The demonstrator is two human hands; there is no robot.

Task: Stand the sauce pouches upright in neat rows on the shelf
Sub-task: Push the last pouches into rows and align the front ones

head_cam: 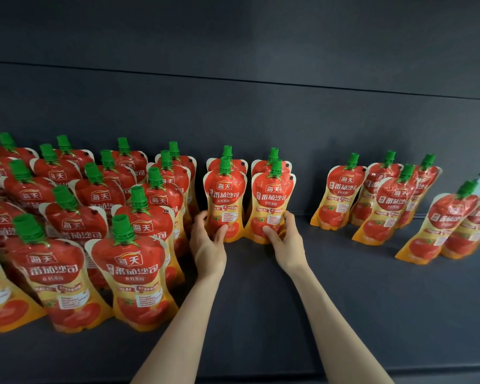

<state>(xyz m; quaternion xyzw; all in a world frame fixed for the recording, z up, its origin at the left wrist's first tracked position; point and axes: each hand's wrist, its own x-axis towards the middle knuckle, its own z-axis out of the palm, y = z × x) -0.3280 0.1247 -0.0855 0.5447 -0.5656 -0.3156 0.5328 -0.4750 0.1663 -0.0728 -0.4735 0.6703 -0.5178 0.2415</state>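
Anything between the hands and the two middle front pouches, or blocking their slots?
Nothing visible. The left hand grips the left front pouch, the right hand the right front pouch. Each sits just ahead of a back pouch, with bare shelf to the front and right.

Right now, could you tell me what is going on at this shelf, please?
A person is stocking tomato sauce pouches on a dark shelf. Their left hand grips one upright pouch near its base, and their right hand grips a second pouch beside it. Packed rows stand to the left, while a looser group on the right leans unevenly.
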